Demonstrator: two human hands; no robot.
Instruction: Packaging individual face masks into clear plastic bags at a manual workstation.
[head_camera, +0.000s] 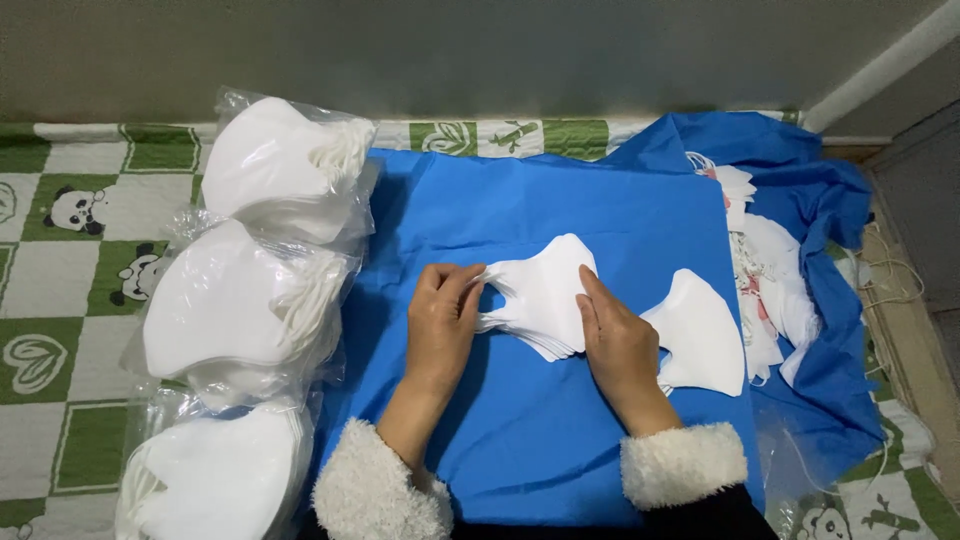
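A fanned stack of white folded face masks (541, 296) lies on a blue cloth (560, 200). My left hand (441, 322) pinches the ear loops at the stack's left end. My right hand (617, 345) presses flat on the stack's right side. A single white mask (700, 335) rests on the cloth just right of my right hand. Both wrists show fluffy white cuffs.
Three clear plastic bags packed with white masks (262, 300) stand in a column at the left. A loose heap of masks (768, 280) lies on rumpled blue cloth at the right. A green and white panda mat (70, 250) lies underneath, with a wall behind.
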